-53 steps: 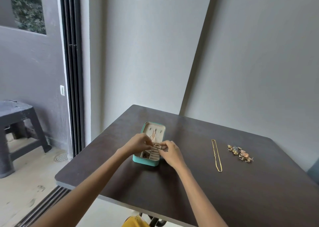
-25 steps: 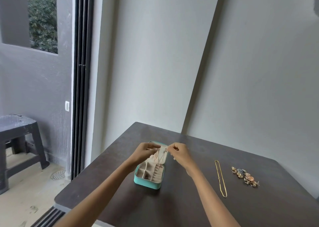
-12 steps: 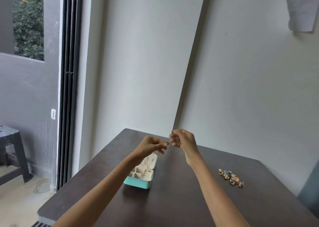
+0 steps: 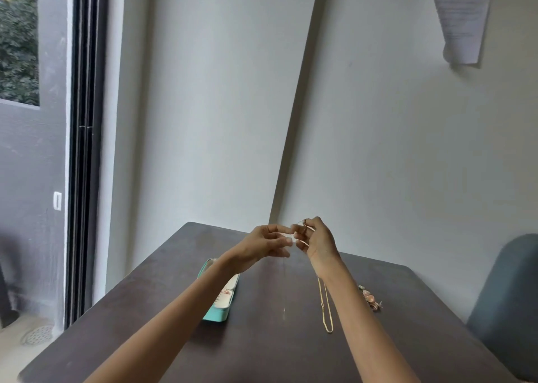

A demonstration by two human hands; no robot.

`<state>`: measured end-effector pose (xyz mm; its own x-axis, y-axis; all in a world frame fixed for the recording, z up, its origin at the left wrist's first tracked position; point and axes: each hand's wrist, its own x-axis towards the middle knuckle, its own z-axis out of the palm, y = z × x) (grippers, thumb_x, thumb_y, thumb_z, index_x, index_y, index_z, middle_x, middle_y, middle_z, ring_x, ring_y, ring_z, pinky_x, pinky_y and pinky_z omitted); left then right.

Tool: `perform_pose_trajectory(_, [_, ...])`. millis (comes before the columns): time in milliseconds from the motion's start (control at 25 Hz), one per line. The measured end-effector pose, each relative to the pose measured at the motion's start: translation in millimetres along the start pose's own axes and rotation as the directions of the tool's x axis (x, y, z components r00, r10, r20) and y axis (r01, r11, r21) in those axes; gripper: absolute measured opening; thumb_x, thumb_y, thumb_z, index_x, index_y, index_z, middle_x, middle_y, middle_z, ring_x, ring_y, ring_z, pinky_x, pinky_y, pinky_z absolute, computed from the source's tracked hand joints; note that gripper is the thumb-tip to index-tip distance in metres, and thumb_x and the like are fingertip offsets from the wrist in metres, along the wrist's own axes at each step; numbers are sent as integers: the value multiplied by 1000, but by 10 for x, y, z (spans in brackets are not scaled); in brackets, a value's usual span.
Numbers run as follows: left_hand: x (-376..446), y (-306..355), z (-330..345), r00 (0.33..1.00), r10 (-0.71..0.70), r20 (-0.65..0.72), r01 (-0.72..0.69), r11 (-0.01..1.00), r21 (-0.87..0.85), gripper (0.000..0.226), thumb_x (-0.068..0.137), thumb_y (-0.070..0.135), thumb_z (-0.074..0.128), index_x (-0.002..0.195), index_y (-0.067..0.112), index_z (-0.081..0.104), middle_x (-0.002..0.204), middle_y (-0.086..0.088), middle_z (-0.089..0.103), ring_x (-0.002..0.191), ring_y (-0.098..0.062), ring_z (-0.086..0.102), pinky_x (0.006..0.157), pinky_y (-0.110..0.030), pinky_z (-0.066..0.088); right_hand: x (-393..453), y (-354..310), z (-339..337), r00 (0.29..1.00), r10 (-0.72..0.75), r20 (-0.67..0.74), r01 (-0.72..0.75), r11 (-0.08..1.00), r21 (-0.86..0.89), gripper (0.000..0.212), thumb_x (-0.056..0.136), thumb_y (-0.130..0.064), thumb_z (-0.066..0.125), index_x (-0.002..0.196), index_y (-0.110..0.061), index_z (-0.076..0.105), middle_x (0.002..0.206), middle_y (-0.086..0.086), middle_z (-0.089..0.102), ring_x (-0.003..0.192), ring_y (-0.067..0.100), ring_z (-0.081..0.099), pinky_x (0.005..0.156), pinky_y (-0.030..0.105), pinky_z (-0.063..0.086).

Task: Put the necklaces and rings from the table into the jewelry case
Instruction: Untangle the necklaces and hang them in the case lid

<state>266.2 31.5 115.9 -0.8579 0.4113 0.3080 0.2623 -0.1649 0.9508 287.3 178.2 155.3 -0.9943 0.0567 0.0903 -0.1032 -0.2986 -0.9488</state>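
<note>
Both hands are raised above the dark table [image 4: 262, 342], holding one thin necklace [image 4: 283, 289] between them. My right hand [image 4: 318, 242] pinches its upper end at the fingertips. My left hand [image 4: 262, 245] pinches the chain just beside it, and the fine strand hangs straight down toward the tabletop. The open teal jewelry case [image 4: 221, 315] lies on the table under my left forearm, partly hidden by it. A gold chain necklace [image 4: 325, 307] lies stretched out on the table by my right forearm. A small cluster of rings [image 4: 371, 298] sits to its right.
A grey chair back [image 4: 506, 301] stands at the table's right edge. Grey walls meet in a corner behind the table. A sliding door frame [image 4: 83, 149] is on the left, and a paper sheet [image 4: 460, 18] hangs on the wall at the upper right.
Both hands have risen from the jewelry case, lifting the thin necklace out and up. The view has tilted upward with them.
</note>
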Motion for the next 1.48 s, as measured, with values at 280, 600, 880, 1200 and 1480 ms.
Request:
perform_pose_trajectory(280, [151,-124,321,994,22,-106,-23,1000,-15,21,86,11,65,105,3,69,89,-11,68,70,-12,64,74,-20,55,58,-48,-265,999,-3,33,8,985,-175,14,85,-16,46,73,-12,53,58,0,58,57,16,55,62,26,45])
perform_pose_trajectory(600, [100,-409,263,997,-74,33,69,988,138,14,90,7,58,78,9,64,88,1,67,64,0,59,56,-15,48,113,-278,-417,993,-55,-102,76,974,213,24,90,-11,39,69,-10,50,55,0,63,54,12,56,51,19,49])
perform_pose_trajectory(880, [132,-743,222,984,-180,16,164,930,329,16,94,2,48,103,-2,62,73,-2,56,55,0,54,50,-14,48,110,-572,-445,986,-130,-107,152,958,244,24,89,-11,37,69,-10,50,74,6,63,64,16,56,62,24,50])
perform_pose_trajectory(1200, [139,-755,21,948,-259,-185,207,943,-260,12,91,16,59,82,12,65,69,3,63,50,-6,54,55,-16,50,105,-224,-803,989,-88,-115,123,932,341,21,83,-13,31,63,-16,36,44,-4,35,35,10,29,35,16,22])
perform_pose_trajectory(1480, [377,-731,-139,823,-419,-384,161,820,-549,17,97,16,49,80,16,55,56,5,68,42,-7,60,52,-23,53,-17,356,-1070,1000,6,-8,-5,987,158,25,83,-12,35,58,-16,34,38,-7,22,29,7,17,31,14,14])
